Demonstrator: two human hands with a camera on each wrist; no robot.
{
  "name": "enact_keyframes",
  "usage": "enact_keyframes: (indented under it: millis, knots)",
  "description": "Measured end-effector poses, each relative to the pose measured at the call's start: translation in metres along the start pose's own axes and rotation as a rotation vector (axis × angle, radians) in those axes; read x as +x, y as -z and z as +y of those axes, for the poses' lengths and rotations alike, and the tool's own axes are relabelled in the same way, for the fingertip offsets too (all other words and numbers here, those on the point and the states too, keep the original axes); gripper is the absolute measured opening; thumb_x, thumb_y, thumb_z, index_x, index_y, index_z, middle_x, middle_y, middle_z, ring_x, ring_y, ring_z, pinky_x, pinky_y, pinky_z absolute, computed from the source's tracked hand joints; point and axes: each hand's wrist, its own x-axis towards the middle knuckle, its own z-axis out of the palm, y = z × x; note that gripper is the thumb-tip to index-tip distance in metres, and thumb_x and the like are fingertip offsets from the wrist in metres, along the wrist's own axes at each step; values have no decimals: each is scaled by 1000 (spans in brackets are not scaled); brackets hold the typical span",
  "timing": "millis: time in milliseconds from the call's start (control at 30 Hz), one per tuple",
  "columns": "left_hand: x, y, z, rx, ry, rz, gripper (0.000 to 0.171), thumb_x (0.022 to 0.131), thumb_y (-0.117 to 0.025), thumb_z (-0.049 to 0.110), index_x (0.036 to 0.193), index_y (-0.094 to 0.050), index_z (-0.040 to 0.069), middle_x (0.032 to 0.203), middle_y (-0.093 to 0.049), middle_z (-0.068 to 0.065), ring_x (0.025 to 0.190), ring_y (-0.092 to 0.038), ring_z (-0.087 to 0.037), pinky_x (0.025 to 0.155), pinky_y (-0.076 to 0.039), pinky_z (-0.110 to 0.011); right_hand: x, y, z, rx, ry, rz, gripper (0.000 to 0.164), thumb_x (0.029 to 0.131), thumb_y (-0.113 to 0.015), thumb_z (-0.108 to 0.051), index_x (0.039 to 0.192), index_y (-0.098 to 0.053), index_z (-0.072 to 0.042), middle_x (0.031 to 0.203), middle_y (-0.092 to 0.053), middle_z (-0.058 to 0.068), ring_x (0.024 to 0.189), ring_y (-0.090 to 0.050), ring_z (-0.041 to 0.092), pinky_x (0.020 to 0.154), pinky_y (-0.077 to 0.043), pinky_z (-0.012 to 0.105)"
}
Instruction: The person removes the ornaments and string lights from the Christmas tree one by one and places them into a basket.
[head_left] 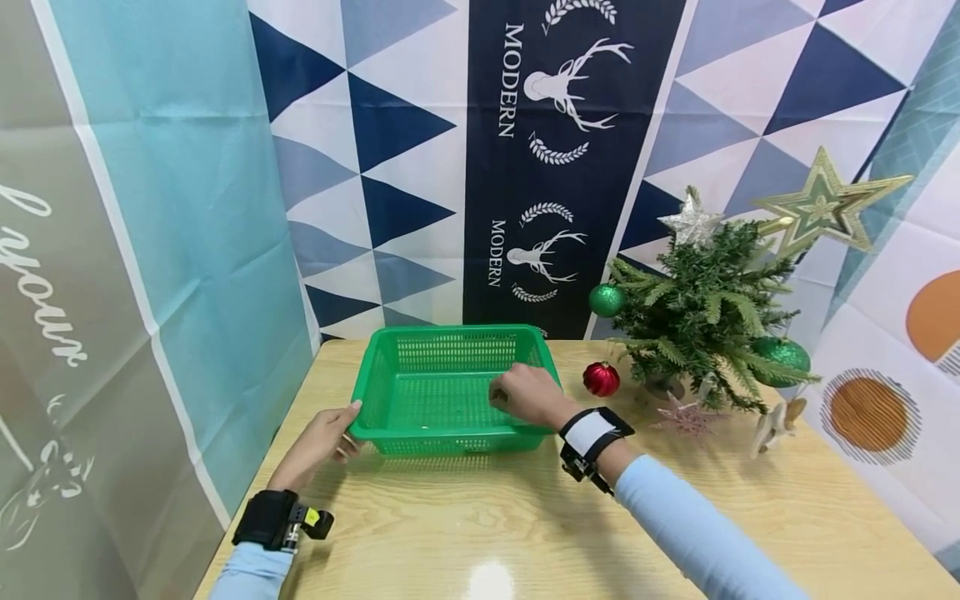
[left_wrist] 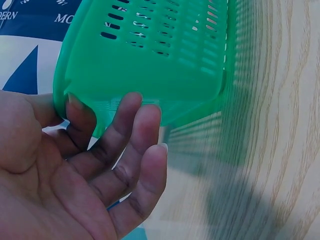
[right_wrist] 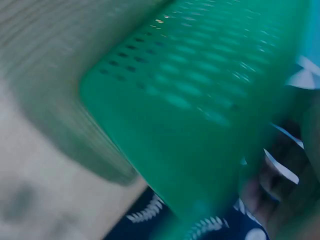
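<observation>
A green plastic basket with slotted walls stands on the wooden table, and its floor shows bare. At the front left corner my left hand pinches the rim, thumb on top. In the left wrist view the index finger of the left hand curls under that rim; the other fingers stand loosely bent beside the wall. Over the basket's right side hangs my right hand, fingers bent downward, with no object visible in it. The right wrist view is blurred, and the basket partly hides that hand; gaps show between its fingers.
Right of the basket, a small Christmas tree carries green baubles, a silver star and a large gold star. A red bauble and a pink star ornament are near its base. Patterned cloth hangs behind the table.
</observation>
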Motion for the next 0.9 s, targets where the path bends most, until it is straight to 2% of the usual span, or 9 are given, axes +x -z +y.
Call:
enact_keyframes:
  millis: [133,233,333,400,467,567,667,800,900]
  knots:
    - [-1,1,-1,2,-2,-2,56,111,-45,47,126,-60,-5,99,-63,-21,87,-65,-32,82,-54,-47,0,44,12,0,-34,166,6,94,-78,-17,98,-80,-12,90,-76,0,79,-70,16,66,-58,32]
    - [0,2,0,-3,-3,-11,57,111,-44,48,128,-59,-5,100,-63,-21,86,-65,-31,82,-54,-46,-6,97,31,-39,-99,307,12,97,-75,-22,102,-79,-12,93,-77,2,74,-69,19,61,-56,36]
    - [1,4,1,-1,-12,-21,59,111,-43,48,136,-55,-5,100,-63,-21,86,-64,-30,83,-54,-47,-17,153,52,-98,-211,420,13,100,-72,-21,106,-78,-11,96,-77,8,71,-69,23,54,-53,39]
    - [2,5,3,2,-18,-23,60,111,-44,47,140,-53,-5,100,-63,-20,86,-64,-28,84,-54,-46,-25,182,63,-134,-308,452,15,100,-69,-18,107,-78,-8,99,-77,13,70,-69,27,51,-50,40]
    - [2,7,4,4,-21,-24,62,111,-44,48,141,-51,-5,99,-63,-19,87,-65,-28,85,-54,-46,-33,201,70,-149,-413,435,17,100,-68,-17,103,-78,-4,93,-75,17,67,-67,30,46,-48,40]
    - [2,9,4,11,-25,-30,63,111,-43,48,143,-49,-6,100,-63,-18,88,-65,-29,86,-53,-46,-44,206,77,-119,-553,383,28,99,-67,-18,78,-74,-1,68,-66,15,54,-59,29,44,-41,38]
    - [2,10,3,11,-25,-30,63,112,-43,47,148,-45,-5,101,-63,-20,89,-65,-31,86,-54,-47,-49,192,80,-16,-613,385,37,99,-68,-19,68,-72,1,51,-57,7,44,-54,24,44,-43,35]
    - [3,8,0,-2,-19,-32,64,112,-43,47,151,-43,-4,100,-63,-19,88,-65,-32,84,-54,-46,-48,168,80,115,-648,456,32,101,-67,-19,88,-79,8,58,-67,13,42,-59,23,42,-48,31]
    - [3,6,-3,-6,-17,-36,63,112,-43,47,149,-45,-4,98,-63,-17,88,-65,-32,83,-54,-46,-45,155,80,179,-692,522,32,102,-68,-20,96,-79,9,66,-71,19,44,-61,26,40,-46,30]
